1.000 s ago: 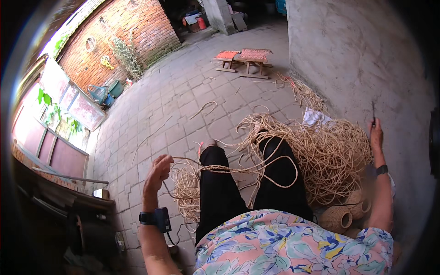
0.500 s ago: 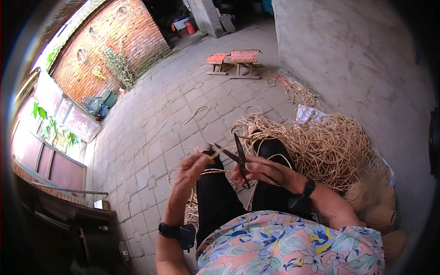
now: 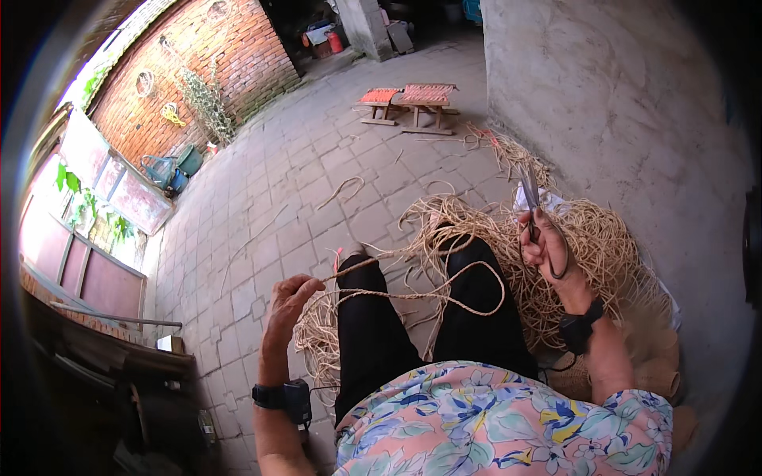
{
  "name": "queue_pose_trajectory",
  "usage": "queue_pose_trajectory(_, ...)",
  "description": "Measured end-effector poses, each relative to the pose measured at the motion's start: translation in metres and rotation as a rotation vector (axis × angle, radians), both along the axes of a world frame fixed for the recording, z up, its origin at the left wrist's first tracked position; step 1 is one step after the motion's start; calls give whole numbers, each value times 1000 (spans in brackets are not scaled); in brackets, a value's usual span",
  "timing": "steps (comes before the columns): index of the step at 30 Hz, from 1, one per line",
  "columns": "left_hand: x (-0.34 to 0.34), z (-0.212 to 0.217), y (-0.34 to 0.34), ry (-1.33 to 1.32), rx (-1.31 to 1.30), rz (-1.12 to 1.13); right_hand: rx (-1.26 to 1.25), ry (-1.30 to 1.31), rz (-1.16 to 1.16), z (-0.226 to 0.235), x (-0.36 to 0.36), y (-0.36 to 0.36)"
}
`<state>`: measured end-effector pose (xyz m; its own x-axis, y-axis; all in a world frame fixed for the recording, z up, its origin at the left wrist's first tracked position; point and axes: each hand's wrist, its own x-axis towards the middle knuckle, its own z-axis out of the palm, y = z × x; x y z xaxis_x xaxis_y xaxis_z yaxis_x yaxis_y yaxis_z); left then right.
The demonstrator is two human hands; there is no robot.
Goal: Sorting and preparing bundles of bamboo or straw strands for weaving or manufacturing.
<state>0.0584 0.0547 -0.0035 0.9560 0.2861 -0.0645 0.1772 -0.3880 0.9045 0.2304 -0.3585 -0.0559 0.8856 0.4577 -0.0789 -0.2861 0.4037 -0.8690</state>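
My left hand (image 3: 289, 308) pinches a thin tan straw rope (image 3: 381, 296) beside my left knee. From those fingers the rope runs to the right over both legs and bends into a loose loop above my right thigh. Raised over the big heap of rope (image 3: 591, 262) on the right, my right hand (image 3: 549, 252) grips dark metal scissors (image 3: 530, 190). Their blades point up and away from me, nearly together, apart from the rope in my left hand. More loose strands (image 3: 317, 329) hang or lie to the left of my left leg.
Two small wooden stools (image 3: 427, 97) with red and pink woven tops stand ahead on the paved floor. A white cloth (image 3: 540, 198) lies at the heap's far side. Concrete wall (image 3: 603, 87) rises on the right. Woven round items (image 3: 659, 361) sit by my right elbow.
My right hand has swung up and right with the scissors, away from my left hand, and the blades have come together. My left hand has moved slightly left and down, still pinching the rope.
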Motion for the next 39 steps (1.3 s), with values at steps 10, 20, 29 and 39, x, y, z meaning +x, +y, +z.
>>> queue_pose_trajectory(10,28,18,-84,-60,288,-264,-313,-669,292,18,-59,128)
queue_pose_trajectory(20,-7,-4,91,-465,85,333,-81,-286,68,-10,34,-16)
queue_pose_trajectory(29,-44,-19,133,-216,51,482,-1656,-731,-1027,-45,82,-167)
queue_pose_trajectory(39,40,-15,-54,-133,1006,21,-383,-500,76,-5,-30,83)
